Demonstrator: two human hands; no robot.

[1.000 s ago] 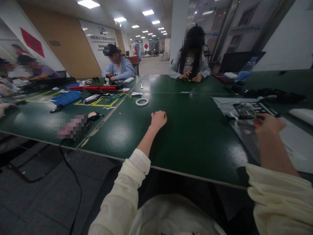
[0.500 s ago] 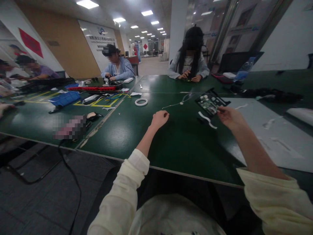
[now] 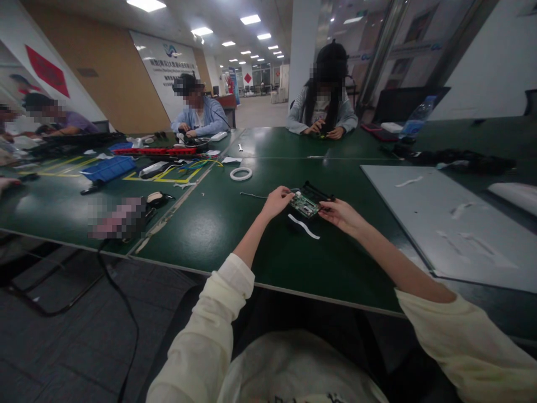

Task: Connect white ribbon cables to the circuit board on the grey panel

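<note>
A green circuit board (image 3: 305, 206) in a black frame (image 3: 318, 192) is held above the table between my two hands. My left hand (image 3: 277, 202) pinches its left edge, near a small white connector. My right hand (image 3: 340, 215), closed, grips the right edge of the board and frame. A thin cable (image 3: 254, 196) leads off to the left behind my left hand. Just below the board is a white curved strip (image 3: 304, 226); whether it is attached cannot be made out. My fingertips partly hide the board's edges.
Beyond my left hand lies a white tape roll (image 3: 240, 174). A grey sheet (image 3: 388, 207) with white strips covers the right side. On the left are a blue bin (image 3: 108, 169) and cables (image 3: 201, 165). Two people (image 3: 323, 106) (image 3: 199, 115) sit opposite.
My right hand has brought the circuit board, with its frame and white strip, leftward to the middle. My left hand, formerly apart from it, now grips its left edge.
</note>
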